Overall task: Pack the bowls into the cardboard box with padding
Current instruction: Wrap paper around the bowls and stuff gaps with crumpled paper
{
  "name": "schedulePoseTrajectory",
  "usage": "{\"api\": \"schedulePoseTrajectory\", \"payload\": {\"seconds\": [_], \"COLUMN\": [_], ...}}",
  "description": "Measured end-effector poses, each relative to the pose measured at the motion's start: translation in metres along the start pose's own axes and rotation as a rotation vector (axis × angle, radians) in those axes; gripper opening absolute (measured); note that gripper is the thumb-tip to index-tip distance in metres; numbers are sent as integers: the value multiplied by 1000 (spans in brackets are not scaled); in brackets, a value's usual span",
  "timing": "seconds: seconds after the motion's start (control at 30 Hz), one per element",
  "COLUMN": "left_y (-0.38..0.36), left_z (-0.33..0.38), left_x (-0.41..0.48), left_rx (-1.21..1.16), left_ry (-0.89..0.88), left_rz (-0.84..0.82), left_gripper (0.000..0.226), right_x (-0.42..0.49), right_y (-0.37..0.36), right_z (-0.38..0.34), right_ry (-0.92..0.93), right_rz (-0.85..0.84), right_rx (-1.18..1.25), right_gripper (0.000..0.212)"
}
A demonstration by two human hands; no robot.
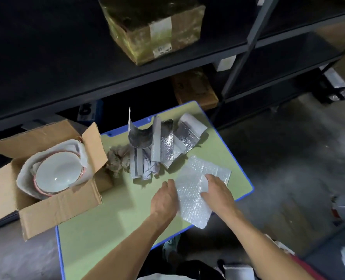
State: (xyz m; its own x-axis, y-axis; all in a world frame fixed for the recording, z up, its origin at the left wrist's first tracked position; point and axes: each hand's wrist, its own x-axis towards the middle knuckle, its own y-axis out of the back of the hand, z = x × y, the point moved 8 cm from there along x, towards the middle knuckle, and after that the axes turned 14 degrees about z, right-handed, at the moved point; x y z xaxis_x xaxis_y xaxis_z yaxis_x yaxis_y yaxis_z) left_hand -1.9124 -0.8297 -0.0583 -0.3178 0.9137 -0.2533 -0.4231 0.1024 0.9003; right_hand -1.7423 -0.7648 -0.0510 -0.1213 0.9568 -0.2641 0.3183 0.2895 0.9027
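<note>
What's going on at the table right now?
A person is working a bubble wrap sheet on the green table: left hand at its left edge, right hand resting on top. The bowls already sit in the open cardboard box, lined with white padding. Foil padding pieces lie behind the sheet.

A green table with a blue rim fills the centre. At twelve o'clock a taped carton sits on dark shelving; at one o'clock, beneath it, lies a flat brown box.
</note>
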Motion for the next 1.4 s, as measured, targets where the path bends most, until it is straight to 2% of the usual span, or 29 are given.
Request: {"api": "schedulePoseTrajectory", "payload": {"seconds": [0.13,0.23,0.4,0.43,0.53,0.7,0.8,0.93,1.07,1.2,1.4], "left_y": [1,18,58,70,114,181,218,258,276,299,315], "left_z": [-21,-32,-39,-38,-37,-58,-81,-120,-178,-213,-257], "left_x": [-1,-7,-12,-14,-22,-43,-56,-72,-86,-104,-110], "left_rx": [-140,-277,-428,-440,-443,-464,-467,-461,-500,-461,-551], "left_ry": [59,92,29,-1,-66,-113,-98,-37,156,198,299], "left_rz": [6,29,119,146,269,469,594,726,775,860,904], "left_gripper": [19,33,53,49,19,15,17,10,11,10,15], "right_x": [4,6,4,3,-3,-20,-32,-45,-55,-72,-91], "right_y": [4,19,44,47,58,81,96,102,103,101,100], "right_z": [-3,-15,-57,-67,-106,-182,-232,-298,-356,-407,-475], "right_ry": [-52,-4,155,184,277,450,573,726,809,961,1133], "right_rz": [-45,-79,-184,-198,-239,-261,-253,-204,-133,-66,149], "right_rx": [155,235,280,282,284,248,215,135,95,-1,-257], "right_gripper": [31,12,13,15,28,13,11,13,19,20,33]}}
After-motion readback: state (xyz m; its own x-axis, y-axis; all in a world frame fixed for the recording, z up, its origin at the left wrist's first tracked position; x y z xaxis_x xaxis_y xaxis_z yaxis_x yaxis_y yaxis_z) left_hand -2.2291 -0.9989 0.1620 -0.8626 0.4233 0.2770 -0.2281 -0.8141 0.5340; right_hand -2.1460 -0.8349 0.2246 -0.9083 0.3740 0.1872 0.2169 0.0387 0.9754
